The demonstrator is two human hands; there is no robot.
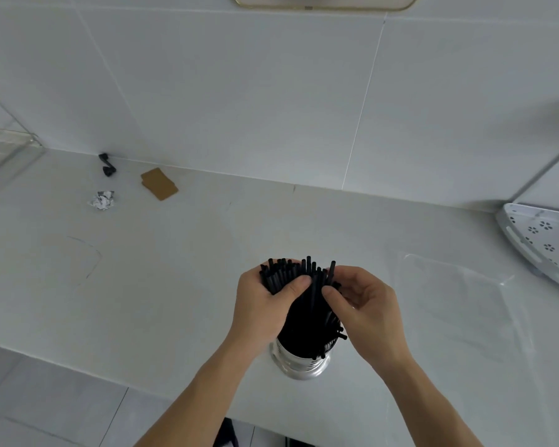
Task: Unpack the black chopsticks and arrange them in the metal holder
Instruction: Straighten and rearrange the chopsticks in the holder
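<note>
A pale bench against a tiled wall. At its near edge, black chopsticks stand upright in a metal holder. The left hand grips one bunch; the right hand pinches others beside it.

Pale tiled wall behind white table; grey tiled floor lower left. Perforated white rack at right. Lighting even.

no legible text, label, brand, number or sign appears in the head view. the crumpled paper on the bench carries dark markings, too small and blurred to be read.
</note>
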